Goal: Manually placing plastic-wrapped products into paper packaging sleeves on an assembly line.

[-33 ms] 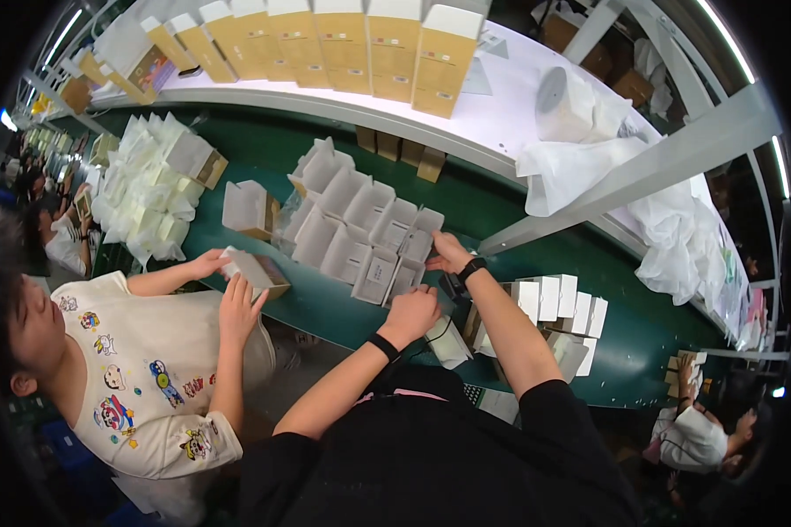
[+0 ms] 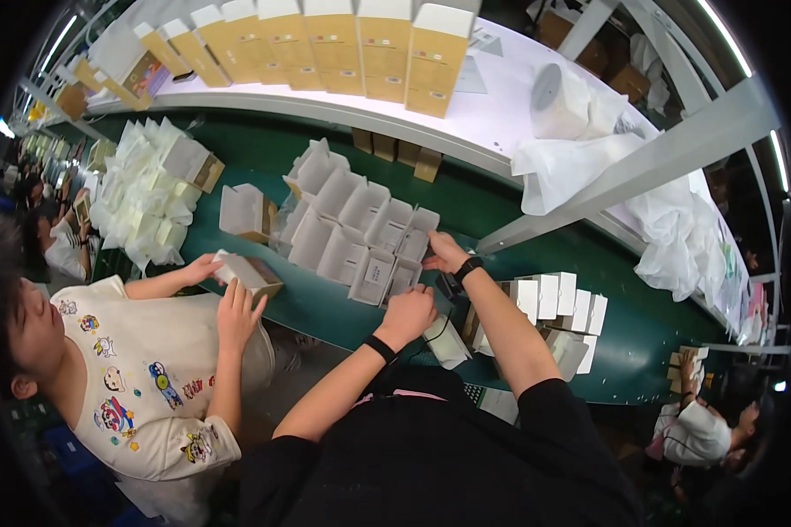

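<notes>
And here, hands apart, the left hand (image 2: 407,316) near and right hand (image 2: 448,255) far meet the right end of the open boxes (image 2: 312,239) on the green bench (image 2: 312,295), grip unclear; gentle, even pressure best keeps rows square.

Downward fisheye view, head height

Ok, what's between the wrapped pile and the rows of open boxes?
In the head view: a lone open box, some clear plastic beside the rows of open boxes, and another box by the wrapped pile.
</notes>
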Available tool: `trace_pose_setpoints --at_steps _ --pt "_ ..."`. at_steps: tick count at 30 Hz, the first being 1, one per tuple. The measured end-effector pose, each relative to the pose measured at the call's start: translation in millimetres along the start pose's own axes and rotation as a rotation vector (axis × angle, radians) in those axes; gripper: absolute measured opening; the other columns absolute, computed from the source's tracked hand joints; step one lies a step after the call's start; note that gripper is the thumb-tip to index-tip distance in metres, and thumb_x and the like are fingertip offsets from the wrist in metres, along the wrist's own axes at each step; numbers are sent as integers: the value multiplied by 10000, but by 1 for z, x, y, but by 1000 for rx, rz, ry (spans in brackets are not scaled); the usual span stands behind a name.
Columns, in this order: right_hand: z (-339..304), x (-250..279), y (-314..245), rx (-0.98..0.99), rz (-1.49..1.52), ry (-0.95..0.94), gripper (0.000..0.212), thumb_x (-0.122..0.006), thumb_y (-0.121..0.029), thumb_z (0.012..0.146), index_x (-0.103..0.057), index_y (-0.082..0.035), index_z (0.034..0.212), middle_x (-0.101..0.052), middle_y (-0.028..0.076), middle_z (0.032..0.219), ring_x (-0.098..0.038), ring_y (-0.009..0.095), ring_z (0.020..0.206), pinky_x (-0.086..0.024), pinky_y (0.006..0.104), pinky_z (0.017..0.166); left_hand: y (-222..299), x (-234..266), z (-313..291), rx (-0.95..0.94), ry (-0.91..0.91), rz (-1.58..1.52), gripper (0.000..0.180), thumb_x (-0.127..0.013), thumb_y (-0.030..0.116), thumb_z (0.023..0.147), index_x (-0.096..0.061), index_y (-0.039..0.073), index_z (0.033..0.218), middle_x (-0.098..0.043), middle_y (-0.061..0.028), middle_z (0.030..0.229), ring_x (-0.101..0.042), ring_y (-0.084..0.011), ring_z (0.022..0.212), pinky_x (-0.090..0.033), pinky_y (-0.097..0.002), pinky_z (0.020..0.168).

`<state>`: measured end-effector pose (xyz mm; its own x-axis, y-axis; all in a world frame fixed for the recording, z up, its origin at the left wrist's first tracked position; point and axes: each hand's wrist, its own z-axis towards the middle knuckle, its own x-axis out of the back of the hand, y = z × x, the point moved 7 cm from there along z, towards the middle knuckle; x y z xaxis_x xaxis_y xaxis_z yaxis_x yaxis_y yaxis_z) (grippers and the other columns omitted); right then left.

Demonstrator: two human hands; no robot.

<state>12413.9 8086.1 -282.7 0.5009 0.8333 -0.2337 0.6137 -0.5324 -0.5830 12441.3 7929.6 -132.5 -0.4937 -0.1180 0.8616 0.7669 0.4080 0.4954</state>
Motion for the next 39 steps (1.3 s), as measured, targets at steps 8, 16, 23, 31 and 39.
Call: trace_pose_setpoints --at_steps 8,16,23,31,39 --pt "-43 11 -15 91 -23 220 739 -509 -573 1012 -440 -3 1476 -595 173 1360 -639 393 1096 -533 496 873 -3 -6 2 -114 -9 132 170 -658 131 839 -657 36 980 -683 -121 962 -703 -305 916 -599 -427 704" --pt "-217 23 27 398 -1044 30 810 -631 -637 900 -615 132 1153 -718 265 959 -708 400 971 -558 454 866 22 9 -13 -111 -126 -51 258 -576 103 890 -676 -2 1103 -715 -179 977 -692 -375 922 -573 -495 778" --pt "-240 7 100 394 -1367 521 219 -635 -206 878 -676 -2 809 -723 210 837 -733 370 777 -589 476 658 -12 -130 -55 193 -874 -444 548 -591 121 893 -441 -43 1395 -691 -210 1106 -694 -338 933 -553 -417 800" --pt "-266 42 93 407 -1211 860 135 -612 -112 851 -691 -44 766 -702 168 721 -725 353 683 -587 456 608 43 -157 -4 292 -779 -1082 582 -586 78 849 -427 0 1404 -611 -66 1062 -555 -131 913 -487 -286 747" --pt "-287 80 92 260 -1190 951 125 -621 -92 851 -730 -46 813 -726 159 771 -743 338 735 -602 428 637 71 -178 16 223 -977 -854 574 -592 135 817 -485 60 1376 -603 -36 1061 -558 -137 902 -473 -283 737"
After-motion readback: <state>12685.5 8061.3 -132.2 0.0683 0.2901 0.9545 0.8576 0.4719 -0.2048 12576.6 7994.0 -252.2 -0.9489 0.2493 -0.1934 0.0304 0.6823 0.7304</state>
